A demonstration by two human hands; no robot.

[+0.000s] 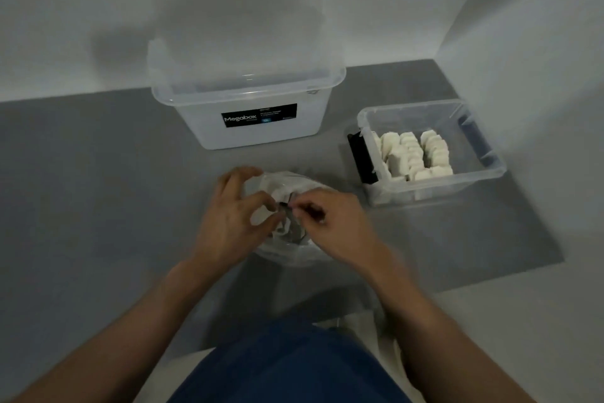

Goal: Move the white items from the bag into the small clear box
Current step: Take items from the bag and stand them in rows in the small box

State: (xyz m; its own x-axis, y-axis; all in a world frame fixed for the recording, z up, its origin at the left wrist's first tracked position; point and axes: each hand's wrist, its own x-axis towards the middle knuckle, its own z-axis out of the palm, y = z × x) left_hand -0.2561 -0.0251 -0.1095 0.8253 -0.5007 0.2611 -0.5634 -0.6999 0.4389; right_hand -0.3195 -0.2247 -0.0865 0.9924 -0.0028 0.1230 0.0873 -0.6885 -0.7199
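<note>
Head view: left hand (233, 221) and right hand (331, 224) pinched the bag (287, 180) at its mouth between them; small clear box (490, 170) with white items (411, 154) sat beyond the right hand. A hard tug might have torn the plastic.

Inside the bag (287, 255) little is discernible

The bag (287, 255) is thin, crinkled clear plastic. The small clear box (457, 185) is glossy plastic, the white items (408, 151) matt.
</note>
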